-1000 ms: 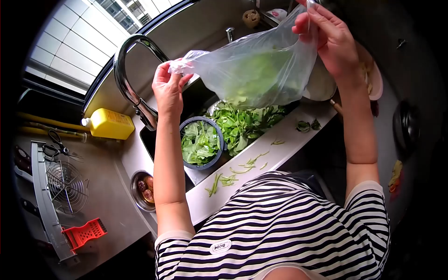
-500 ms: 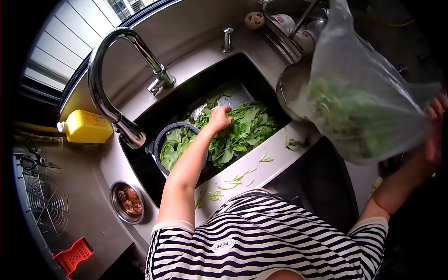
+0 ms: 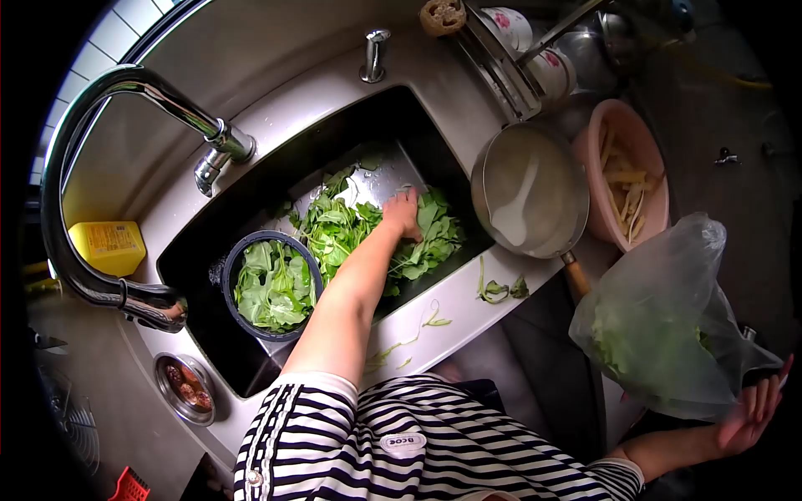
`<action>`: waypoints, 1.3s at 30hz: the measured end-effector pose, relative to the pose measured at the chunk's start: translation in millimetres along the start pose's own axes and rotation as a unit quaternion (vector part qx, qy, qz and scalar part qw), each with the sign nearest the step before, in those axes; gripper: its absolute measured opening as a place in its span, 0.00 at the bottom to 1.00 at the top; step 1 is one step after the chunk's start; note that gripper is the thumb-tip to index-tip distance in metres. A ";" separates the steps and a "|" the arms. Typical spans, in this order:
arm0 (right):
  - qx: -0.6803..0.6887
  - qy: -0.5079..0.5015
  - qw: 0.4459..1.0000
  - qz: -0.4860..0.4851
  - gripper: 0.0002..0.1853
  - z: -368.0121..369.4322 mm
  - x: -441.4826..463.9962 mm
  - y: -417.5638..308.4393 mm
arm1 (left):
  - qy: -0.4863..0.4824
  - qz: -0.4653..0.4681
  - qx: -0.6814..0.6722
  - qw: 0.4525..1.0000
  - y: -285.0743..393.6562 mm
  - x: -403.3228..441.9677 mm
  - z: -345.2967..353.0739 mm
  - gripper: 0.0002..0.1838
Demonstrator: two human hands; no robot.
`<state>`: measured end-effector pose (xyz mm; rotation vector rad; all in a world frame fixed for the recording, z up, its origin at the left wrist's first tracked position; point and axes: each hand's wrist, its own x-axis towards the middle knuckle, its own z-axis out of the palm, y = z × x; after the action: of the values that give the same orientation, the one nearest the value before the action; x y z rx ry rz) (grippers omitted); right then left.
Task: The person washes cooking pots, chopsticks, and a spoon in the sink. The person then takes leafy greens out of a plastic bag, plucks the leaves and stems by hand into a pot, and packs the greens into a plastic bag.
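Note:
My left hand (image 3: 403, 214) reaches into the dark sink and rests on the loose green leaves (image 3: 338, 234); its fingertips are partly hidden among them. Left of that pile, a round dark-rimmed colander (image 3: 274, 285) is full of leaves. At the lower right, my right hand (image 3: 753, 411) has its fingers closed on the edge of a translucent plastic bag (image 3: 664, 321), which has greens inside and hangs beside the counter.
A curved faucet (image 3: 109, 79) arches over the sink's left side. Right of the sink sit a pan with a pale ladle (image 3: 535, 188) and a pink basin (image 3: 656, 192). A metal bowl (image 3: 185, 388) and yellow bottle (image 3: 109, 248) stand left; stems lie on the front ledge.
The bag has gone from between both hands to the lower right, held by my right hand alone. My left hand has let go of it and moved down onto the leaves in the sink.

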<state>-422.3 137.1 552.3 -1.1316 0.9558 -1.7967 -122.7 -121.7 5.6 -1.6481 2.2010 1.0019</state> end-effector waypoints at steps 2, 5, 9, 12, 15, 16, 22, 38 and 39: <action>0.000 -0.023 0.999 -0.025 0.29 7.2 -3.6 -1.6 | -0.123 -0.015 -0.004 0.992 -1.1 8.0 -6.9 0.49; 0.029 -0.056 0.997 -0.041 0.28 15.5 -11.3 -7.4 | -0.118 -0.032 -0.049 0.991 -8.1 2.2 -26.5 0.36; 0.027 -0.078 0.995 -0.061 0.25 7.4 -24.5 -12.5 | 0.116 -0.034 -0.168 0.978 -32.5 -14.6 -48.4 0.38; 0.015 -0.075 0.994 -0.081 0.26 2.3 -27.5 -3.4 | 0.056 0.096 -0.352 0.929 -47.0 -41.7 -88.3 0.33; 0.108 -0.091 0.990 0.016 0.24 34.0 -13.9 14.0 | 0.126 0.108 -0.359 0.919 -61.2 -62.8 -113.2 0.30; 0.111 -0.052 0.992 -0.003 0.25 36.6 -14.8 19.8 | 0.159 0.108 -0.353 0.916 -64.0 -71.8 -122.6 0.30; 0.100 -0.125 0.985 0.057 0.25 55.8 -16.4 31.0 | 0.210 0.158 -0.515 0.816 -70.2 -135.2 -169.6 0.31; 0.161 -0.078 0.982 0.059 0.23 35.9 -36.4 32.0 | 0.508 0.215 -0.183 0.814 -100.9 -167.5 -123.1 0.24; 0.226 0.036 0.973 0.018 0.23 46.8 -37.0 35.4 | 0.537 0.217 -0.156 0.800 -113.0 -153.5 -107.3 0.23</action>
<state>-360.1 147.5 523.4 -0.7611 0.5569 -1.9093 57.6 -87.9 124.7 -2.2845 3.4069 0.5258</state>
